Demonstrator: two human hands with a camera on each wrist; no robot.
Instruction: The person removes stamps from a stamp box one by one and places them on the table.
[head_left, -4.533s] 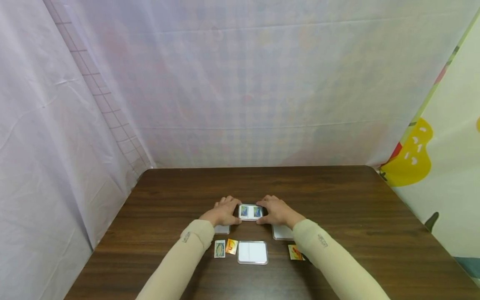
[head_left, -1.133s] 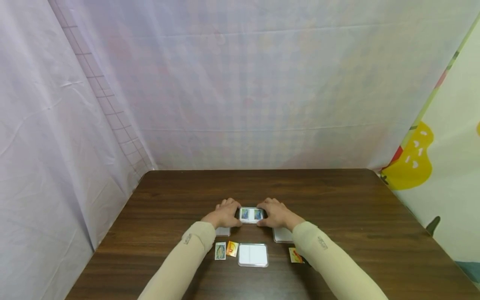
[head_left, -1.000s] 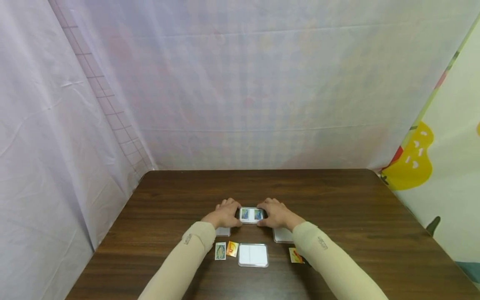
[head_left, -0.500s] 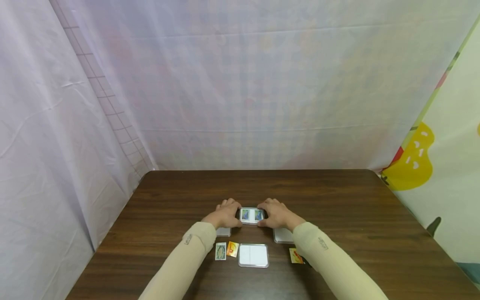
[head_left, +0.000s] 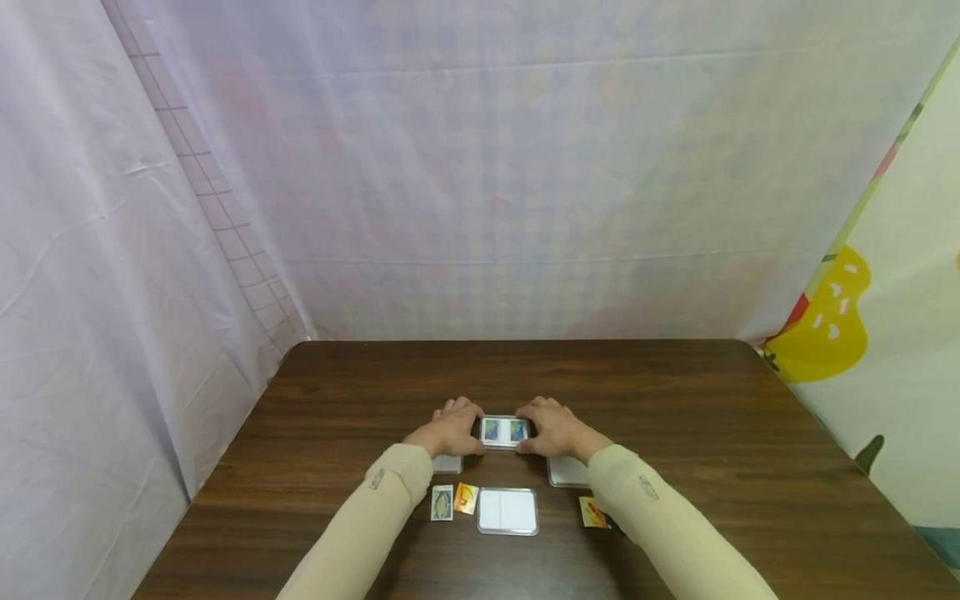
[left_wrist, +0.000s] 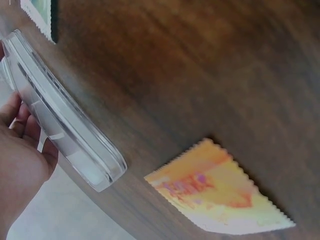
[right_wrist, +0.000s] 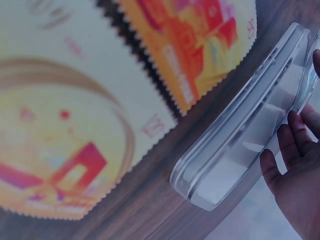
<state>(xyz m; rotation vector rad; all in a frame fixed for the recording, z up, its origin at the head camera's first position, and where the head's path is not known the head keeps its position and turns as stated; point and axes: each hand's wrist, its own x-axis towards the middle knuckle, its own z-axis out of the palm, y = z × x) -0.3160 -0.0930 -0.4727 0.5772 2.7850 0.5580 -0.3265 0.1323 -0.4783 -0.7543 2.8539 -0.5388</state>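
Observation:
At the middle of the table, a clear plastic stamp case [head_left: 505,432] lies with two blue-green stamps side by side on a white backing. My left hand [head_left: 452,427] grips its left end, fingers at the far corner and thumb at the near one. Its right end is held the same way by my right hand [head_left: 557,430]. Close under the left wrist is a white-backed clear case [head_left: 448,464], partly hidden by the hand. Another such case [head_left: 567,472] sits partly beneath the right forearm. Both wrist views show these side cases large, with the held case mostly cut off at the edge.
Nearer me lies a third white-backed case [head_left: 507,511] without stamps. To its left are a greenish stamp [head_left: 442,503] and an orange stamp [head_left: 466,499]. An orange-yellow stamp [head_left: 594,512] is by the right sleeve, with another overlapping it in the right wrist view. Curtains surround the brown table [head_left: 360,375].
Both hands stay at the ends of the stamp case throughout. Only the head view has shifted slightly since the earliest frame.

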